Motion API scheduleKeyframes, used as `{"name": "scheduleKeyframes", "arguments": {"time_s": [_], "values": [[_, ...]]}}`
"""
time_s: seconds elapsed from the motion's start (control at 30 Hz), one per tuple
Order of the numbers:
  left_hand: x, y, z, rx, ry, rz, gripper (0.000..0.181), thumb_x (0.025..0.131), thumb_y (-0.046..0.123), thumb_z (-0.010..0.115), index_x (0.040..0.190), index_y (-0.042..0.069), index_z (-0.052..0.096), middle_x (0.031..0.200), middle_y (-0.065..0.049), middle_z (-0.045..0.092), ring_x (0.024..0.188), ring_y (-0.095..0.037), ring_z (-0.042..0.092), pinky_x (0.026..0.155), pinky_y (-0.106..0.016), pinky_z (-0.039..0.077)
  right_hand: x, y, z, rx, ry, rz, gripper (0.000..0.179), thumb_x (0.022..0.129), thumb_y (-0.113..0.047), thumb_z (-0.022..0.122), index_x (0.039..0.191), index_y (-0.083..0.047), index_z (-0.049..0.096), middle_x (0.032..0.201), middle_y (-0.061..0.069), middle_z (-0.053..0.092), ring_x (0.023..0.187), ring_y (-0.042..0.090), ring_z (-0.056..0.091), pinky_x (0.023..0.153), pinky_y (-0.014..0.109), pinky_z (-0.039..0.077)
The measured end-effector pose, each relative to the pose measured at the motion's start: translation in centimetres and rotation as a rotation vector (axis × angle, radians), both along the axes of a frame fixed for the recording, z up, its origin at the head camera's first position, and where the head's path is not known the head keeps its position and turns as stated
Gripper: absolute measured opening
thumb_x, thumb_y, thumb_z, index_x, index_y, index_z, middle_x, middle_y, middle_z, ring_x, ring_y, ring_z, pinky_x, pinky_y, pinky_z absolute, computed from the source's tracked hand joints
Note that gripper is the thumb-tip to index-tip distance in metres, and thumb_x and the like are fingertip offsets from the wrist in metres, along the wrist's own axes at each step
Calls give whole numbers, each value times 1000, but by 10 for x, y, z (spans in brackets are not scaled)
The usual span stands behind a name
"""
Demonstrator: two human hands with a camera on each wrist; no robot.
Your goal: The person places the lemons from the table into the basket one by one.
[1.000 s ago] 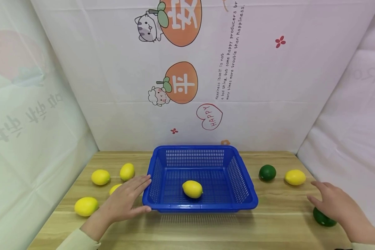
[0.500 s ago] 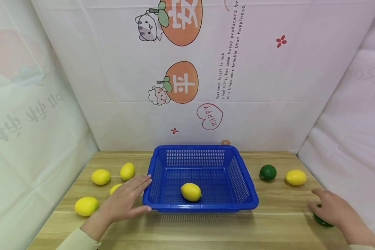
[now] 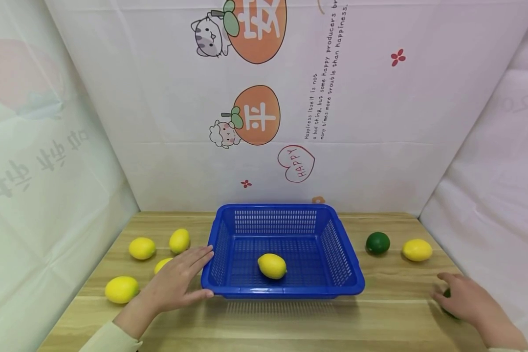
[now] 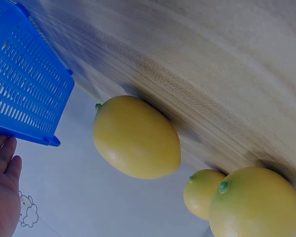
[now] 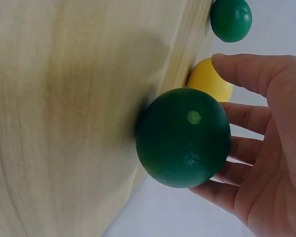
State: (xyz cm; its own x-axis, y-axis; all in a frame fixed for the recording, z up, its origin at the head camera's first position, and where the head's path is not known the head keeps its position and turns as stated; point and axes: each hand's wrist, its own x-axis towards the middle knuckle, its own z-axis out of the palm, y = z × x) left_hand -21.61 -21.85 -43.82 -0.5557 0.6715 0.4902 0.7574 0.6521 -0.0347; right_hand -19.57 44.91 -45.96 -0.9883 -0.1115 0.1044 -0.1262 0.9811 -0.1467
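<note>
A blue plastic basket stands mid-table with one lemon inside. My left hand rests against the basket's left rim, fingers extended and thumb by the front corner. On the right, my right hand is over a green lime, which it mostly hides in the head view. The right wrist view shows the fingers behind that lime and the thumb held away from it.
Several lemons lie left of the basket, among them a lemon near the front and a lemon farther back. Right of the basket are another lime and a lemon. White printed cloth walls the wooden table.
My right hand has lowered over the near lime, covering more of it. The lemon in the basket has rocked left and back right. My left hand stays in place.
</note>
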Motion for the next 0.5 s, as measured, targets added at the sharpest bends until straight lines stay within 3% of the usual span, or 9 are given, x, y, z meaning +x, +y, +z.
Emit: {"name": "scheduleKeyframes", "arguments": {"time_s": [0.5], "values": [[0, 0, 0, 2, -1, 1, 81, 89, 63, 55, 135, -4, 54, 142, -17, 50, 127, -35, 49, 103, -50, 42, 4, 0, -3, 2, -30, -21, 57, 75, -22, 78, 108, 19, 56, 103, 38, 57, 97, 59, 52, 81, 67, 44]]}}
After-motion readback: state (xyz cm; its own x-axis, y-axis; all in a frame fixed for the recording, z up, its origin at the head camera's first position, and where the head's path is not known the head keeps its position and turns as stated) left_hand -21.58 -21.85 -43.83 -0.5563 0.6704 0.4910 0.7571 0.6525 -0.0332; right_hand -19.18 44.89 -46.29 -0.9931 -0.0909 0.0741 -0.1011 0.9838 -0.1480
